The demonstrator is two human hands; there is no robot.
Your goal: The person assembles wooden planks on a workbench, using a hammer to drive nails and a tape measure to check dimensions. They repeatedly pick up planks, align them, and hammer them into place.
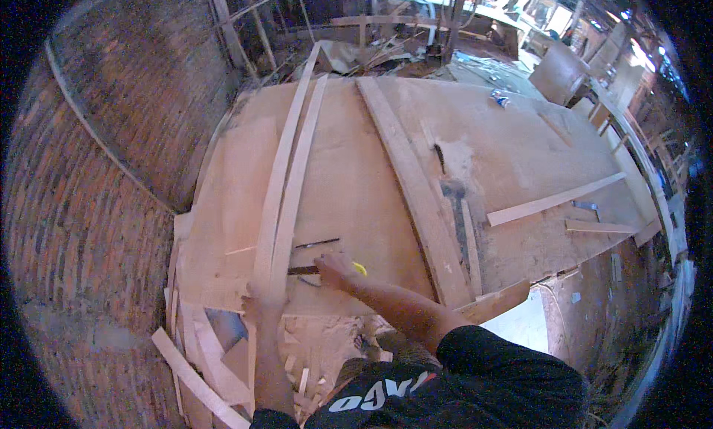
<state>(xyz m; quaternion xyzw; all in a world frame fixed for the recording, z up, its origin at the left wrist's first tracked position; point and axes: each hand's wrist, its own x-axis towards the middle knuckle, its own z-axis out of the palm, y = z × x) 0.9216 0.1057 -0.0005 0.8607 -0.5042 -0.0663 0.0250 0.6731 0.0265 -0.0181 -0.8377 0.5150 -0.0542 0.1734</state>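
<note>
Ideally, the left hand (263, 303), its grip unclear, steadies the wooden strips (272, 206) near it; the right hand (337, 272), clenched on a dark tool (302, 270), guides squarely.

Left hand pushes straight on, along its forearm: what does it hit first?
The left wooden strip of the long pair: its near end lies right ahead of the left hand. They look as if they already touch, but one view leaves depth unclear.
</note>
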